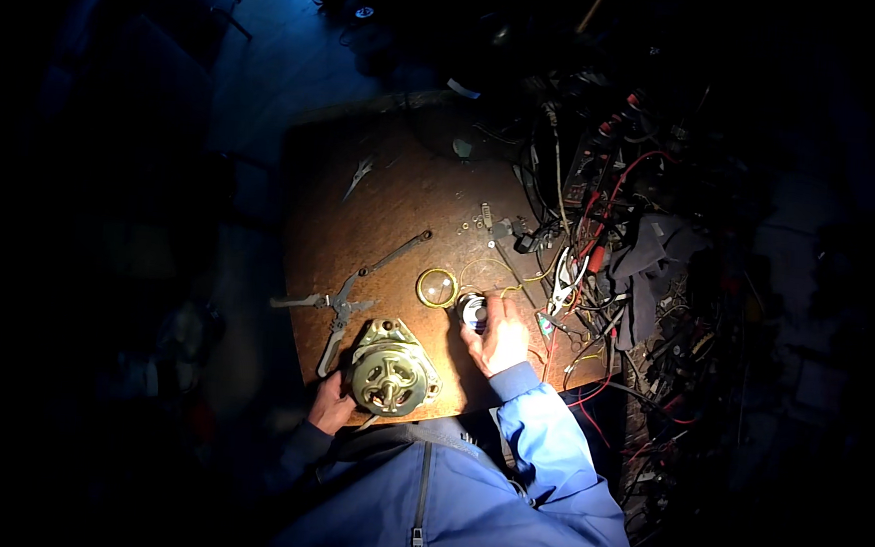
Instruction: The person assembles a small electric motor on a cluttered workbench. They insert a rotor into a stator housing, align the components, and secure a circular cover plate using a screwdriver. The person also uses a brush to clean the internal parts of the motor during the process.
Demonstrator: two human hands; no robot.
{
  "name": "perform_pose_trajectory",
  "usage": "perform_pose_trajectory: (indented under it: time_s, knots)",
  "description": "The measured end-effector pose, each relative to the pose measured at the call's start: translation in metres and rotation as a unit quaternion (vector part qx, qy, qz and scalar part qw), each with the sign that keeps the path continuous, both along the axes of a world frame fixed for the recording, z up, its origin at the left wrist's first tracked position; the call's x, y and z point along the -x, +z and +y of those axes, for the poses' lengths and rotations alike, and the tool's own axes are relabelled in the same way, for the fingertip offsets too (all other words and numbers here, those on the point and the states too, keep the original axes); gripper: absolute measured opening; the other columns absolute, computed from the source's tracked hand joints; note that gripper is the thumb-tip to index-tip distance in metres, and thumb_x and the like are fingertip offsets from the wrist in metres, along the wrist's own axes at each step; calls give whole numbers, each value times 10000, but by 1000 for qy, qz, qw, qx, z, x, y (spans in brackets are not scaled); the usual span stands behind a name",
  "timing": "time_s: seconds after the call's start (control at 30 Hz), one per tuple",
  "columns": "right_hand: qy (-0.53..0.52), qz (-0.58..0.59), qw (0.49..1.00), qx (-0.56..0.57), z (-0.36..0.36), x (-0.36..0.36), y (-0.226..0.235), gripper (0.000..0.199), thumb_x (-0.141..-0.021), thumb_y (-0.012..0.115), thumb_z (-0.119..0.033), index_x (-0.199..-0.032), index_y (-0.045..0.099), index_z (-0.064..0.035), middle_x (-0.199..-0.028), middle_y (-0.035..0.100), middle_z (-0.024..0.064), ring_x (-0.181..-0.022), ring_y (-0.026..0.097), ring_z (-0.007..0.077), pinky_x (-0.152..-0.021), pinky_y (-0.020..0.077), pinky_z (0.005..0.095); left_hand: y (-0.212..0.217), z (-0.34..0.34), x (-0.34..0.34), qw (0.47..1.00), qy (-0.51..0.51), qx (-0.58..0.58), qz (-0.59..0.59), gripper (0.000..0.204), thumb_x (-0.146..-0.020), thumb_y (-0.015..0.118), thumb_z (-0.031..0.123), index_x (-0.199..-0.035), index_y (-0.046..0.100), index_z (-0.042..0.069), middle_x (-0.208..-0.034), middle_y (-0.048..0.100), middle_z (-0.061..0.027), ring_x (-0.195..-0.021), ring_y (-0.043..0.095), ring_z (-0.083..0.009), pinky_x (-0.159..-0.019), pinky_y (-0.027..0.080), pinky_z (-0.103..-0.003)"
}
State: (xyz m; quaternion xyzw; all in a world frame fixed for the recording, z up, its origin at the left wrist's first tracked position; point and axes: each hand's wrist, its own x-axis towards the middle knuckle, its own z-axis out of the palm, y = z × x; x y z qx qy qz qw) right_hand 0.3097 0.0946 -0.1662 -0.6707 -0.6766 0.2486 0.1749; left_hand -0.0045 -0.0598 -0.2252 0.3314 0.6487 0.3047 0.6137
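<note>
A metal electric motor point(389, 379) with a round ribbed housing, a central shaft and a flanged mounting plate sits at the table's near edge. My left hand point(331, 403) is against its left side, fingers curled and partly hidden behind the housing. My right hand point(500, 340) is closed around a small round tin point(472, 313) with a dark rim and a pale top, standing on the wood. Just left of that tin lies a round, yellow-rimmed disc point(438, 288) with a shiny middle; whether it is a lid cannot be told.
Pliers point(340, 308) and a wrench point(396, 254) lie left on the wooden table point(361, 209). Small nuts and a bolt point(486, 216) are farther back. Tangled wires, white-handled pliers point(565, 281) and a grey cloth point(648, 266) crowd the right side. The surroundings are dark.
</note>
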Motion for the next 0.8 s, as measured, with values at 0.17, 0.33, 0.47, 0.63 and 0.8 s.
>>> perform_pose_trajectory:
  time_s: [0.17,0.33,0.47,0.63,0.8]
  knots:
    - [41,17,999,-16,39,31,14,608,-812,829,-188,-1334,596,17,-1070,648,228,-924,693,396,-743,599,497,-16,-8,8,999,-35,-14,31,363,-956,710,135,-1259,649,-57,-1205,751,-196,-1119,702,-245,-988,525,-377]
    - [105,12,994,-16,74,78,19,546,-833,847,-186,-1266,606,45,-1049,642,251,-878,701,376,-687,631,463,2,2,3,998,-36,-9,47,394,-952,724,158,-1279,651,-49,-1221,749,-195,-1155,695,-252,-1016,514,-380]
    - [161,14,986,-24,71,99,0,629,-783,846,-188,-1319,581,9,-1108,631,243,-1018,673,438,-851,576,504,4,0,3,998,-33,-23,47,399,-963,725,182,-1279,649,-49,-1214,750,-195,-1138,699,-250,-1005,518,-381]
    - [218,32,975,8,56,105,-9,678,-744,845,-141,-1353,581,-4,-1080,629,226,-1009,674,433,-825,572,504,-1,0,4,996,-47,-12,70,371,-973,717,186,-1263,651,-35,-1180,757,-191,-1106,710,-251,-977,529,-387]
    - [209,-8,977,-41,61,112,-20,743,-714,814,-82,-1413,572,-13,-1090,634,219,-1020,681,415,-810,576,477,1,3,2,998,-38,-11,39,395,-974,734,191,-1289,645,-30,-1191,764,-161,-1103,704,-220,-981,530,-375]
